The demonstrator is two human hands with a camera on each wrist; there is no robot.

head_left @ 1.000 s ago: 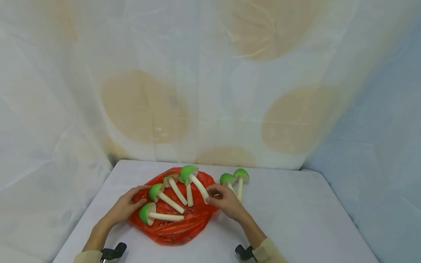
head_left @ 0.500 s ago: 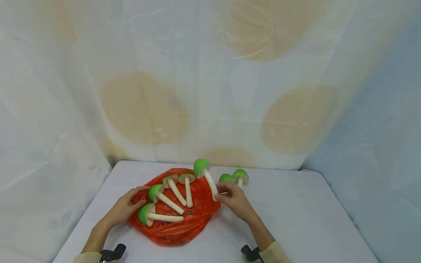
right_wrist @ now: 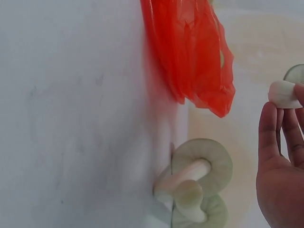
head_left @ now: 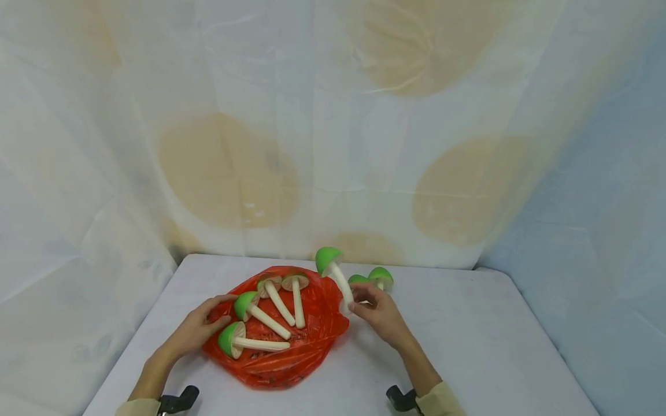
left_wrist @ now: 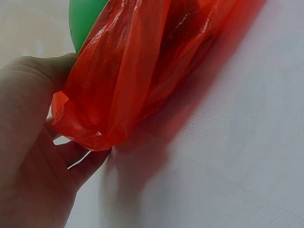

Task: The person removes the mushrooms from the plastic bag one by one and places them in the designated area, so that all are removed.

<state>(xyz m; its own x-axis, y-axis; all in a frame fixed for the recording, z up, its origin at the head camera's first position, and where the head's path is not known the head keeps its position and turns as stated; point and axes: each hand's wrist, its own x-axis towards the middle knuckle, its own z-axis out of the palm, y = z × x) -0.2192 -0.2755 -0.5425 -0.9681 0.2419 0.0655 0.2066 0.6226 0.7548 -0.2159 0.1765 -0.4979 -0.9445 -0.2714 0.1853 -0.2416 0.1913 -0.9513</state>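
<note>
A mushroom with a green cap and pale stem [head_left: 340, 281] is pinched near its stem end by my right hand [head_left: 384, 318], raised at the right edge of a red plastic bag [head_left: 283, 372]. The right wrist view shows the stem's blunt end [right_wrist: 282, 94] between thumb and fingers. My left hand [head_left: 193, 330] grips the bag's left rim, thumb on top and fingers beneath. Several similar mushrooms [head_left: 264, 344] lie on the spread bag, stems pointing right.
Two more green-capped mushrooms [head_left: 382, 277] lie on the white table [head_left: 468, 346] behind my right hand, partly hidden by it. A pale curtain with tan spots [head_left: 338, 144] hangs behind the table, with sheeting on both sides.
My right hand has drawn the mushroom up and to the right, from over the other mushrooms to the bag's right edge. The left hand has stayed on the rim.
</note>
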